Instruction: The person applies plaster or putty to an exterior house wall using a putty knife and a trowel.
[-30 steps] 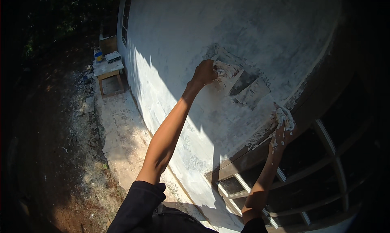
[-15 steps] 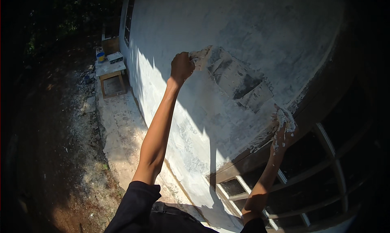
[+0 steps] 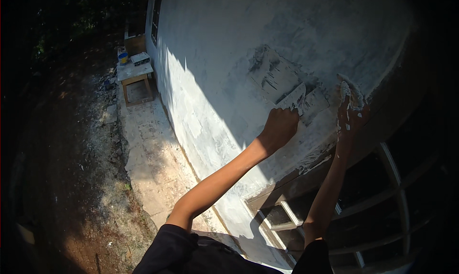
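Observation:
My left hand [image 3: 282, 127] is closed round a putty knife, its pale blade [image 3: 295, 96] lying against the wall [image 3: 215, 78] over a patch of wet putty [image 3: 272, 80]. Fresh grey-white streaks and darker gaps mark that patch. To the right, my right hand [image 3: 351, 118] is raised near the wall's lower edge, apart from the left. White putty smears its fingers and wrist. It grips a flat, putty-covered tool [image 3: 353, 86], whose exact kind I cannot make out; its handle is hidden in the hand.
Below the plastered wall, on the right, is a window frame [image 3: 289, 212] with several panes. At the far left a small wooden table [image 3: 135, 72] bears a blue and yellow tub [image 3: 123, 58] and a pale box-like object [image 3: 140, 58]. A concrete strip [image 3: 148, 164] borders bare soil [image 3: 86, 197].
My left hand has swept the putty knife right and downward across the patch, from its upper left end to its lower right. My right hand has risen slightly and shifted right.

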